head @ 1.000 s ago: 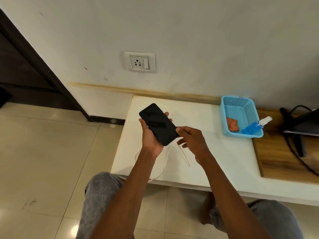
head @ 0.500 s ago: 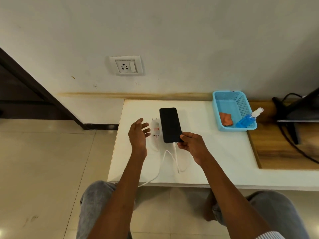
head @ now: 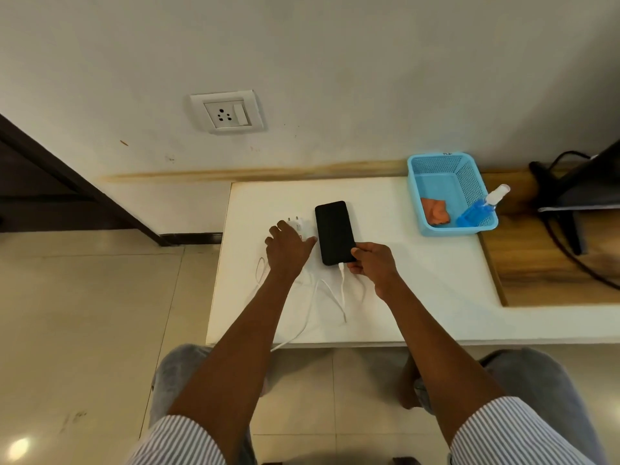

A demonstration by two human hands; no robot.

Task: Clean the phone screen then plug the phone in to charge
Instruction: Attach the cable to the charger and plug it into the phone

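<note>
A black phone [head: 333, 229] lies screen up on the white table [head: 419, 280]. A white cable [head: 342, 280] is plugged into its near end and loops across the tabletop toward the front edge. My right hand [head: 372, 263] pinches the phone's near right corner, thumb on the glass. Just left of the phone lies a white charger adapter [head: 298, 224], prongs pointing at the wall. My left hand [head: 288, 250] is down on it, fingers on one side and thumb on the other, hiding most of it. A wall socket [head: 228, 112] sits above the table's left end.
A blue basket [head: 414, 196] at the back right holds an orange cloth [head: 434, 211] and a blue spray bottle [head: 476, 213]. Beyond it lies a wooden surface [head: 553, 263] with a black stand and cables [head: 570, 203]. Tiled floor lies to the left.
The phone went from my left hand down onto the table with the cable in it. My left hand then dropped from hovering onto the adapter. My right hand stayed at the phone's near end.
</note>
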